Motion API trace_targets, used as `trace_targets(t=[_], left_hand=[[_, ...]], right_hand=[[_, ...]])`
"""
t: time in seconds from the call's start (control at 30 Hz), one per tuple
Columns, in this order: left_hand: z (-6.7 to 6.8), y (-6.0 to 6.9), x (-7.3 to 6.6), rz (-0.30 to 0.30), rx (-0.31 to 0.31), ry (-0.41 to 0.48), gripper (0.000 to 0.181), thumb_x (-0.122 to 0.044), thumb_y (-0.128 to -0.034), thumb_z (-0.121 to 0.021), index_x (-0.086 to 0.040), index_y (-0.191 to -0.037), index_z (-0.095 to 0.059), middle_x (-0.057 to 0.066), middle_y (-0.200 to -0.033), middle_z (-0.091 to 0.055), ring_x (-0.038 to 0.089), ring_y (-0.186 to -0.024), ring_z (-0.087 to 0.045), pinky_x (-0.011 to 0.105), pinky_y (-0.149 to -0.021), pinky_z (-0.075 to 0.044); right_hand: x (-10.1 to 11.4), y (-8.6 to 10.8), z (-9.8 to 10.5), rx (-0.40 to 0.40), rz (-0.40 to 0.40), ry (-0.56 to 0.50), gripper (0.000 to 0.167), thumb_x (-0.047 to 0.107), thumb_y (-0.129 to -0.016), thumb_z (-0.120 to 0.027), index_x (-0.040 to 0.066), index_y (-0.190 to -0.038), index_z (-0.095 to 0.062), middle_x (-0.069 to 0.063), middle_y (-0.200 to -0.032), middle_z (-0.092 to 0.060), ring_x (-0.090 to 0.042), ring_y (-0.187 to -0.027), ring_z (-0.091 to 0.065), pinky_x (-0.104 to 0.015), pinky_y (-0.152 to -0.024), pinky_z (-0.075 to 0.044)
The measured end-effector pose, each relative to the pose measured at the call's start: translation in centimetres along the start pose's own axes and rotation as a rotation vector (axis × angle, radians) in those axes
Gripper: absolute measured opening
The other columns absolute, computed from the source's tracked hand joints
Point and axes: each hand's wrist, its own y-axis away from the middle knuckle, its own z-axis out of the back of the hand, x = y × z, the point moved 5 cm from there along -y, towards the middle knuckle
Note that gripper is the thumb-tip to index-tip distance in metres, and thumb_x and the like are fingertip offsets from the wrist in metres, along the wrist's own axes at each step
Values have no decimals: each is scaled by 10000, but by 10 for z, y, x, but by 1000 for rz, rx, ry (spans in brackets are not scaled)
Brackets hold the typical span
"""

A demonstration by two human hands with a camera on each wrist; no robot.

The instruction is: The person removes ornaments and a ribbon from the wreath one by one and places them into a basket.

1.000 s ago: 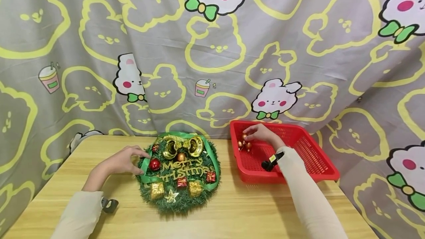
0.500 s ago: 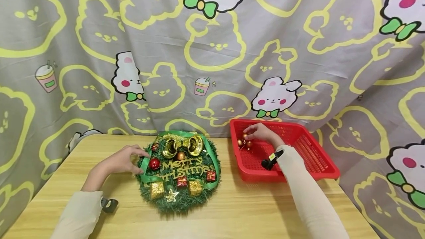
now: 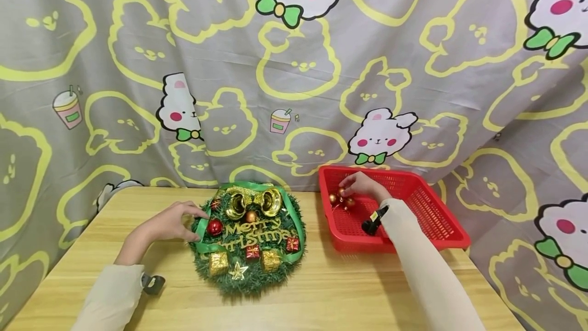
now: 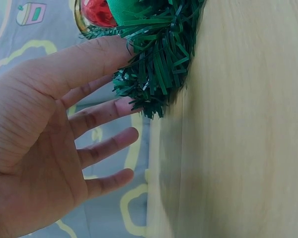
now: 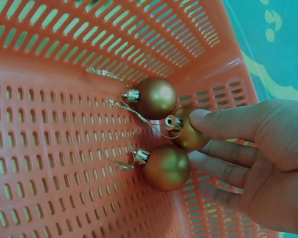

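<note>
A round green Christmas wreath [image 3: 248, 287] lies on the table, with gold bells [image 3: 271, 202], a red bauble [image 3: 214, 227], gift boxes, a star and gold lettering. My left hand [image 3: 172, 222] rests at its left edge. In the left wrist view the thumb and some fingertips touch the tinsel [image 4: 159, 69], the other fingers spread. Inside the red basket [image 3: 399, 246], my right hand [image 3: 363, 186] pinches a matte gold bauble [image 5: 188, 136] between thumb and fingers. Two more gold baubles, an upper one [image 5: 159, 97] and a lower one [image 5: 167, 167], sit against it.
The wooden table [image 3: 331, 290] carries the wreath at centre left and the basket at the right. A patterned curtain [image 3: 303, 111] hangs behind. A black wrist camera [image 3: 153, 284] sits on the left sleeve, another [image 3: 373, 222] on the right.
My right hand has shifted slightly to the right, and the gold baubles have moved a little with it. The left hand and the wreath stay in place.
</note>
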Motion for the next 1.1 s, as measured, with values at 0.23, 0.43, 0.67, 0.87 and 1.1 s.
trace_targets(t=[0.23,0.43,0.67,0.87,1.1], left_hand=[[0,1,0,11,4,3,572,-251,-736,-908,-78,-1244,-710,129,-1201,-655,313,-1081,-589,562,-910,-536],[0,1,-1,10,6,7,566,-242,-744,-904,-73,-1246,-709,123,-1192,-657,284,-1062,-587,542,-891,-538],[0,1,0,5,6,3,561,-246,-749,-901,-72,-1247,-709,121,-1189,-658,301,-1070,-596,563,-903,-540],[0,1,1,7,5,2,561,-248,-749,-900,-71,-1246,-709,117,-1187,-659,306,-1071,-593,576,-910,-534],[0,0,0,6,7,6,565,-239,-750,-898,-64,-1251,-704,118,-1181,-658,259,-1031,-583,513,-868,-536]], right_hand=[[0,-3,0,18,-26,47,293,89,-925,-730,-61,-1175,-711,-153,-1059,-750,-210,-931,-651,-427,-975,-559],[-3,-5,-2,38,-74,38,219,65,-921,-731,-56,-1103,-731,-132,-963,-764,-170,-856,-640,-332,-872,-585],[0,-5,-7,63,-86,53,265,89,-913,-744,-56,-1135,-725,-124,-967,-768,-184,-851,-663,-368,-866,-597],[-1,-5,-9,74,-117,55,272,112,-920,-739,-33,-1150,-725,-113,-998,-766,-208,-876,-643,-396,-888,-591],[-2,-5,-8,80,-122,30,236,115,-925,-732,-33,-1109,-736,-137,-978,-775,-209,-858,-648,-385,-878,-586]])
